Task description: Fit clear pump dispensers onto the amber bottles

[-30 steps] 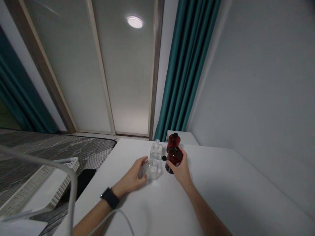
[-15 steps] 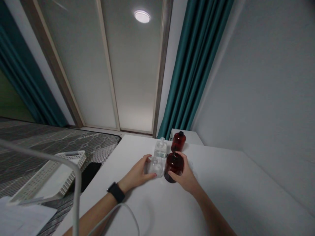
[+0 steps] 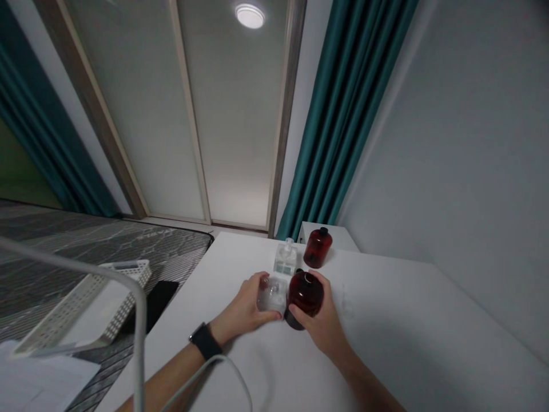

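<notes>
My left hand [image 3: 251, 303] grips a clear square bottle [image 3: 273, 294] by its left side, thumb at the near edge. In my right hand [image 3: 322, 320] is a dark red-brown round bottle [image 3: 305, 293], its body tilted and close beside the clear one. Whether the two bottles touch, I cannot make out. Behind them on the white table stands a second clear square bottle [image 3: 286, 257] with a narrow neck. To its right, a second red-brown bottle [image 3: 318, 248] with a dark top stands upright.
On the left lie a white perforated basket [image 3: 77, 312], a black flat object [image 3: 160, 300] and white paper [image 3: 47, 377]. A pale curved bar and cable [image 3: 139, 320] cross the foreground. Beyond the white table [image 3: 300, 372] stands a small white cabinet [image 3: 343, 237], beside a wall.
The clear bottle in my left hand and the red-brown one in my right have come slightly nearer to me and tilted more. The view has shifted a little.
</notes>
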A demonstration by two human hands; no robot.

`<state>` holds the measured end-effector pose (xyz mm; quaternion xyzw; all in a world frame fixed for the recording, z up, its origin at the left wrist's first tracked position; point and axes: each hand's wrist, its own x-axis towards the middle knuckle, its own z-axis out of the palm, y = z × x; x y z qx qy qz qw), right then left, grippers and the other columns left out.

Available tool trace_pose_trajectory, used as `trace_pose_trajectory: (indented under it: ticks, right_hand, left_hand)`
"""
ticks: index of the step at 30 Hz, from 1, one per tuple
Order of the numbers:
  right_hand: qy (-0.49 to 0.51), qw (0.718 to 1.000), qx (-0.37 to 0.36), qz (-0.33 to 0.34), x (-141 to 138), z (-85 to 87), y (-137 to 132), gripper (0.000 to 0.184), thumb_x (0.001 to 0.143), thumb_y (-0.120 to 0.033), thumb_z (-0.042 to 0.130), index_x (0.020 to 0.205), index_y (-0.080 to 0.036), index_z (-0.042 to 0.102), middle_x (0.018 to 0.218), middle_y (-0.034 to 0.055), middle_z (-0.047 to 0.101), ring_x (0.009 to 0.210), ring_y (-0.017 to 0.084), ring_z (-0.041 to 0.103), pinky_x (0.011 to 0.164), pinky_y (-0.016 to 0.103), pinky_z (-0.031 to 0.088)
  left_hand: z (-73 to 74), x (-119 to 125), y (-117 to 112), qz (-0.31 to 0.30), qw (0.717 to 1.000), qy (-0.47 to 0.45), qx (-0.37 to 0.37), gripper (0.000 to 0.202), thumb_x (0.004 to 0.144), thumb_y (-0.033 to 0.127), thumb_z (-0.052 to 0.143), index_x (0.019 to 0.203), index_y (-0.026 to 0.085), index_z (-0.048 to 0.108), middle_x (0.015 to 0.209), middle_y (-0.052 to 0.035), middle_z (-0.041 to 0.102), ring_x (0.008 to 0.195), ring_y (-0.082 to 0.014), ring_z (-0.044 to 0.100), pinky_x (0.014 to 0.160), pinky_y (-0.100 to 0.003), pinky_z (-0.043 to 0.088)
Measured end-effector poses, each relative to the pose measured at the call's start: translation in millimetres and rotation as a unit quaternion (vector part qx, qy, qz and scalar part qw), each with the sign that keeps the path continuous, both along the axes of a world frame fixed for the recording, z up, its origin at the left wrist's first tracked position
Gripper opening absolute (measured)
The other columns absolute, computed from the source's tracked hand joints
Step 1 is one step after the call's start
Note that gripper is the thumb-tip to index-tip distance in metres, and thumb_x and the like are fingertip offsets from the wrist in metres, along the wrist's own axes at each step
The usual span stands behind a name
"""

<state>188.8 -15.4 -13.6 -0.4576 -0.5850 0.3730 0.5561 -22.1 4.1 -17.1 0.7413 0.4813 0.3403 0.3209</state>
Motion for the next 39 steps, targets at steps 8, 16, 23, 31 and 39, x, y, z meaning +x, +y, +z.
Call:
trace_pose_trajectory:
  ticks: [8, 16, 23, 31, 39]
  right_hand:
    - [-0.066, 0.998, 0.01, 0.013, 5.3, 0.6, -7.0, 0.074, 0.07, -0.021, 0.077, 0.135, -0.025, 0.043, 0.136, 0.0101, 0.057, 0.123, 0.027, 0.059, 0.105, 0.044, 0.049]
    - [-0.149, 0.988, 0.028, 0.021, 11.3, 16.3, -12.5, 0.072, 0.07, -0.022, 0.076, 0.134, -0.024, 0.044, 0.135, 0.0109, 0.058, 0.124, 0.028, 0.058, 0.107, 0.045, 0.047]
    - [-0.254, 0.966, 0.039, 0.023, 30.3, 31.0, -18.9, 0.069, 0.069, -0.026, 0.074, 0.131, -0.023, 0.046, 0.13, 0.0113, 0.06, 0.12, 0.029, 0.06, 0.105, 0.046, 0.048]
    - [-0.319, 0.945, 0.019, 0.061, 50.0, 42.0, -30.0, 0.07, 0.068, -0.022, 0.072, 0.132, -0.023, 0.042, 0.133, 0.0123, 0.056, 0.124, 0.029, 0.057, 0.107, 0.047, 0.046]
    - [-0.313, 0.947, 0.039, 0.069, 42.3, 35.4, -32.6, 0.071, 0.07, -0.019, 0.07, 0.134, -0.024, 0.042, 0.133, 0.0117, 0.056, 0.125, 0.029, 0.057, 0.107, 0.046, 0.046]
  left_hand:
    - [7.3, -4.6, 2.2, -0.038, 0.998, -0.04, 0.031, 0.075, 0.069, 0.032, 0.082, 0.128, 0.019, 0.039, 0.12, -0.0111, 0.06, 0.111, -0.0298, 0.06, 0.099, -0.045, 0.047]
    - [6.5, -5.7, 0.7, -0.056, 0.996, -0.041, 0.057, 0.073, 0.07, 0.033, 0.08, 0.128, 0.019, 0.038, 0.117, -0.0097, 0.06, 0.107, -0.0281, 0.06, 0.095, -0.043, 0.047]
    - [10.5, -0.4, -2.8, -0.072, 0.995, 0.005, 0.066, 0.072, 0.067, 0.033, 0.083, 0.125, 0.017, 0.042, 0.114, -0.0093, 0.06, 0.104, -0.0278, 0.059, 0.093, -0.041, 0.047]
    - [12.0, 6.3, -6.9, -0.081, 0.994, 0.04, 0.062, 0.073, 0.066, 0.035, 0.086, 0.123, 0.019, 0.043, 0.116, -0.0092, 0.06, 0.105, -0.0286, 0.057, 0.094, -0.043, 0.045]
    - [13.1, 6.5, -8.9, -0.078, 0.992, 0.081, 0.061, 0.07, 0.068, 0.036, 0.084, 0.123, 0.018, 0.044, 0.11, -0.0089, 0.062, 0.099, -0.028, 0.058, 0.089, -0.041, 0.046]
